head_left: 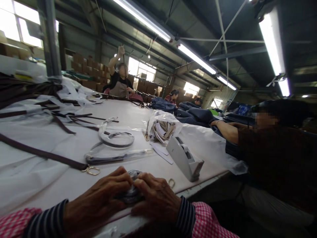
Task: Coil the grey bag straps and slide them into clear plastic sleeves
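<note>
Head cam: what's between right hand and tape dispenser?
A small gold ring on the white table, between the right hand, gripping a grey bundle, and the tape dispenser; otherwise bare. Head view.

Factory workshop: long white worktable (128, 112), dark straps (42, 152), stacked cartons (84, 66), overhead tube lights (195, 59), co-workers (120, 82).

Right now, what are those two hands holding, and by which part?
The left hand and the right hand together clasp a small grey bundle, fingers pressed over its top and sides. What it is cannot be told: most is hidden.
</note>
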Demonstrator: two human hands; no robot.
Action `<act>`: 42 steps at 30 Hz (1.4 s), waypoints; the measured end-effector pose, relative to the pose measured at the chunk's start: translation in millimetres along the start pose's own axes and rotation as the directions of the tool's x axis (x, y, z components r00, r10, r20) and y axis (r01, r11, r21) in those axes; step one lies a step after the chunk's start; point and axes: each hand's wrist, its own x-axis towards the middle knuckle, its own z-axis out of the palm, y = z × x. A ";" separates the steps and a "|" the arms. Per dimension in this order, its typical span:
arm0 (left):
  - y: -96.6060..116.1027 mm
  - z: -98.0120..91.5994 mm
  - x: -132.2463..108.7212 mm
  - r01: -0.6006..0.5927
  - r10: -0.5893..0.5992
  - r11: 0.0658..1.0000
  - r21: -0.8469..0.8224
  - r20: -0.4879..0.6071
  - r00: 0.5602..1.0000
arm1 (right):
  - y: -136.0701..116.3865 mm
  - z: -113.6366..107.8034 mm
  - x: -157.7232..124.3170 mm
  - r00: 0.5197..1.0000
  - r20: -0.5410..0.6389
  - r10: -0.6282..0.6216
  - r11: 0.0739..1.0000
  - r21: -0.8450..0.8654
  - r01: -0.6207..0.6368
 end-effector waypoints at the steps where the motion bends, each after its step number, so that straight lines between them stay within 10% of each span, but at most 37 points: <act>1: 0.6 0.7 0.0 -0.026 0.026 1.000 0.004 -0.027 0.999 | 1.9 -3.1 -1.7 1.000 0.023 0.014 0.999 0.031 -0.015; 11: -22.1 -22.3 8.2 0.136 -0.113 0.987 -0.089 0.228 0.967 | 33.6 -6.2 15.8 0.996 0.041 0.075 0.990 0.115 -0.079; 17: -28.4 -12.3 6.0 0.150 -0.185 0.936 0.318 0.081 0.979 | -0.6 19.8 41.6 0.973 -0.069 0.220 0.973 -0.058 -0.224; 27: -25.7 -12.9 18.9 0.130 -0.157 0.974 0.184 0.140 0.978 | 30.2 0.5 21.8 0.991 -0.012 0.136 0.969 0.210 -0.131; 38: -37.4 16.5 20.1 0.082 -0.132 0.898 0.433 0.087 0.987 | 30.6 7.7 27.0 0.972 -0.102 0.213 0.921 0.352 -0.165; 42: -28.3 15.1 18.3 0.078 -0.096 0.902 0.425 0.022 0.995 | 65.0 -9.9 17.7 0.911 -0.058 0.409 0.909 0.110 -0.402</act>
